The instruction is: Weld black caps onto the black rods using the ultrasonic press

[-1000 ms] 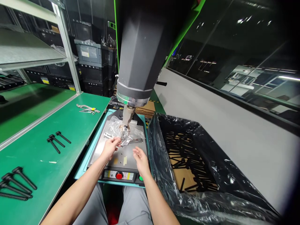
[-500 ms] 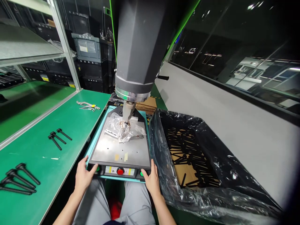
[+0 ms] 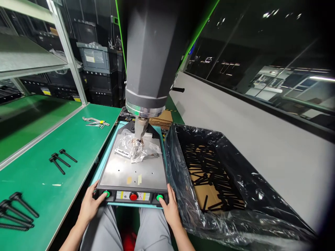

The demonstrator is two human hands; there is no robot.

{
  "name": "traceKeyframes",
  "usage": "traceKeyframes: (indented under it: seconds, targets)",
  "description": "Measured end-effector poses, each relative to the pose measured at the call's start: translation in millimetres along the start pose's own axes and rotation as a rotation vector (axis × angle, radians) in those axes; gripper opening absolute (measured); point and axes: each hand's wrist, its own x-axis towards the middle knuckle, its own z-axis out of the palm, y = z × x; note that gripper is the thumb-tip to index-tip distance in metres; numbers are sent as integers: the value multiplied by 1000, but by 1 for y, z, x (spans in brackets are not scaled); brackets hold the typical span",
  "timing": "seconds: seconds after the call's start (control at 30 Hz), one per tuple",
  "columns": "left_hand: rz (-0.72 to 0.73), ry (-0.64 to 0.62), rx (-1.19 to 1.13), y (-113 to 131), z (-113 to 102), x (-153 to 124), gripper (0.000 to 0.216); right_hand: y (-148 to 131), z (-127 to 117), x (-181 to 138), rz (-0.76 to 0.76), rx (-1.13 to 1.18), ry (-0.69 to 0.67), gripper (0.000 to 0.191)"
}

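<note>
My left hand (image 3: pixel 90 205) rests at the front left corner of the machine's control panel (image 3: pixel 133 196), thumb beside the left green button (image 3: pixel 106 194), fingers loosely spread. My right hand (image 3: pixel 169 207) sits at the front right corner, thumb next to the right green button (image 3: pixel 159 197). Neither hand holds anything. A red button (image 3: pixel 133 196) lies between them. On the steel plate (image 3: pixel 136 170) a crinkled clear plastic bag (image 3: pixel 133 146) with a small part lies under the tip of the press horn (image 3: pixel 141 128).
The machine's large dark head (image 3: pixel 150 55) hangs over the plate. Black bolts (image 3: pixel 61 158) and more bolts (image 3: pixel 15 209) lie on the green bench, with metal tools (image 3: pixel 95 121) farther back. A bin lined with black plastic (image 3: pixel 222 195) holding black parts stands to the right.
Both hands left the plastic bag on the plate and came back to the panel's front corners. Since half a second ago the thumbs have lifted off the green buttons, which now show.
</note>
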Motion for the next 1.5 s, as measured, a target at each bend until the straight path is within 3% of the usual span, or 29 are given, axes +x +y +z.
traceKeyframes:
  seconds: [0.2, 0.57, 0.8, 1.0, 1.1, 1.27, 1.5]
  targets:
    - [-9, 1, -18, 1, 3, -3, 76, 1, -10, 1, 4, 73, -86, 71]
    - [-12, 6, 7, 3, 7, -9, 78, 3, -5, 1, 37, 100, -56, 74]
    - [-181, 43, -132, 15, 4, -3, 72, 4, -8, 2, 61, 153, -74, 70]
    - [-198, 198, -81, 48, 1, -1, 70, 1, -11, 6, 121, 282, -21, 67]
    - [-145, 263, -130, 73, 0, -3, 64, -8, -16, 11, 219, 378, 93, 66]
    - [-142, 57, -455, 107, 13, 3, 58, -45, -17, 35, 207, 464, 260, 57]
    - [-261, -189, -676, 159, 46, 32, 59, -108, 19, 87, 34, 510, 20, 47]
